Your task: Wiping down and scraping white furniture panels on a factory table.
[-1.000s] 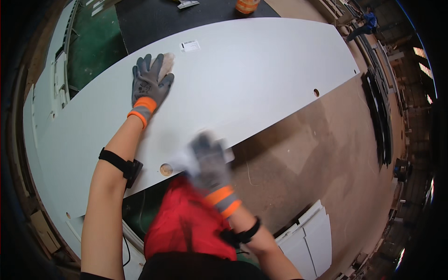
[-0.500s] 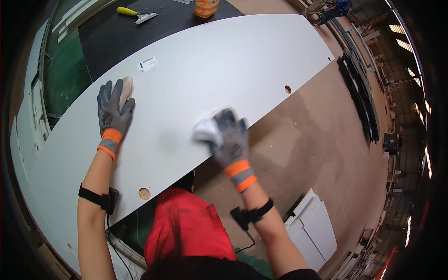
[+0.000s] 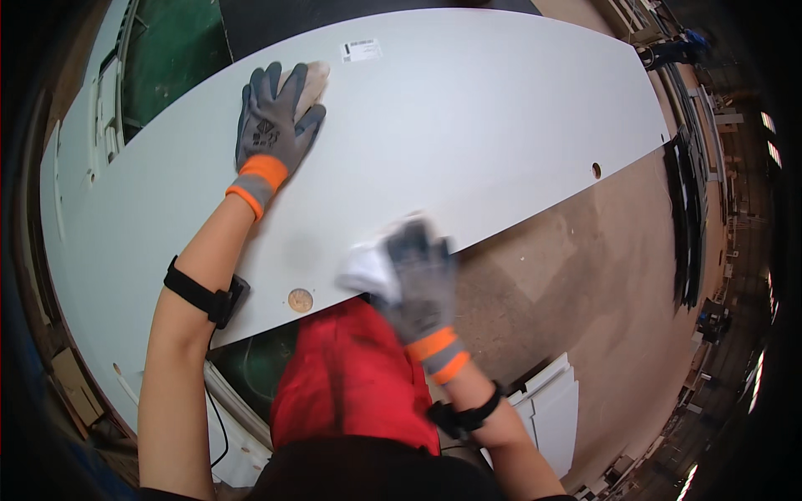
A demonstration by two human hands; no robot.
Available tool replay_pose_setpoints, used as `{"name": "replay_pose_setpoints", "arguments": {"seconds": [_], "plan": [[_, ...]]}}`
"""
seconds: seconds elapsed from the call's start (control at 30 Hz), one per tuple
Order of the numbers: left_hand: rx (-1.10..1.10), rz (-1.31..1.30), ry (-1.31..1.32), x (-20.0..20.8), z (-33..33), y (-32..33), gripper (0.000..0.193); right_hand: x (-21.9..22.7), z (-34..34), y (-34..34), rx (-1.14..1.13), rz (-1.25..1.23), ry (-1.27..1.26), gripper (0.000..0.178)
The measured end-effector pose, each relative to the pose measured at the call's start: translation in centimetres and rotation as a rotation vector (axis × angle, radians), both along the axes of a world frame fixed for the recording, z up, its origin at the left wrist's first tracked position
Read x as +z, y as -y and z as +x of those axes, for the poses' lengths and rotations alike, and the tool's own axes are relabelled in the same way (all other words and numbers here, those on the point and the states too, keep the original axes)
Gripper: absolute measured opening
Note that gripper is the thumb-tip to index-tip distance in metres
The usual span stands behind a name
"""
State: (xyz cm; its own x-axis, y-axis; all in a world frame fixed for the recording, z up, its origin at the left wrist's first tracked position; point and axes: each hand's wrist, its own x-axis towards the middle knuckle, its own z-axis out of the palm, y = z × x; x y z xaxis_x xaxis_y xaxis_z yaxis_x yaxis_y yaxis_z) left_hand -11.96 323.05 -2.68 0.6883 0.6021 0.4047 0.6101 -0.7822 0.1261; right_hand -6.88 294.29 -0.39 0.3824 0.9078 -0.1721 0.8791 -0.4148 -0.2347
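A large white panel [image 3: 468, 108] with one curved edge lies in front of me. My left hand [image 3: 280, 121], in a grey glove with an orange cuff, rests flat on it with fingers outstretched. A beige cloth [image 3: 316, 82] shows beside the fingers and partly beneath that hand. Over the panel's near edge is my right hand [image 3: 420, 280], gloved alike and blurred by motion, closed on a white cloth [image 3: 365, 272]. A printed label [image 3: 361, 50] is stuck near the curved edge. A round hole [image 3: 300, 300] lies by the near edge, and a smaller hole [image 3: 596, 170] farther right.
A dark surface [image 3: 292, 25] lies beyond the panel. White boards [image 3: 547, 413] are stacked on the floor at lower right. Dark long pieces [image 3: 689, 225] lie farther right. Another person's blue-clothed part [image 3: 689, 46] shows at far right.
The view has shifted, so the panel appears farther right and higher. Over the panel, my right hand and its white cloth have moved toward the near edge. My left hand stays beside the beige cloth.
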Motion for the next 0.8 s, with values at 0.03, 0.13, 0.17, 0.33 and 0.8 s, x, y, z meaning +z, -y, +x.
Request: {"name": "replay_pose_setpoints", "arguments": {"seconds": [0.03, 0.13, 0.17, 0.33, 0.8], "plan": [[0.003, -0.003, 0.006, 0.2, 0.0, 0.1, 0.061, -0.4, -2.6, -0.3, 0.095, 0.185, -0.069, 0.081], [-0.01, 0.009, 0.068, -0.5, 0.7, 0.3, 0.059, -0.4, -5.8, -2.3, 0.117, 0.339, -0.215, 0.071], [-0.021, 0.001, 0.087, -0.6, 0.8, 0.2, 0.059, -0.4, -5.2, -2.3, 0.112, 0.334, -0.208, 0.071], [-0.026, -0.007, 0.079, -0.9, -0.5, -0.5, 0.057, 0.0, 3.7, -1.9, -0.057, 0.064, 0.165, 0.068], [-0.027, 0.04, 0.15, -1.6, -0.2, -0.8, 0.057, 0.4, -7.1, -0.2, 0.112, 0.203, -0.19, 0.078]]}}
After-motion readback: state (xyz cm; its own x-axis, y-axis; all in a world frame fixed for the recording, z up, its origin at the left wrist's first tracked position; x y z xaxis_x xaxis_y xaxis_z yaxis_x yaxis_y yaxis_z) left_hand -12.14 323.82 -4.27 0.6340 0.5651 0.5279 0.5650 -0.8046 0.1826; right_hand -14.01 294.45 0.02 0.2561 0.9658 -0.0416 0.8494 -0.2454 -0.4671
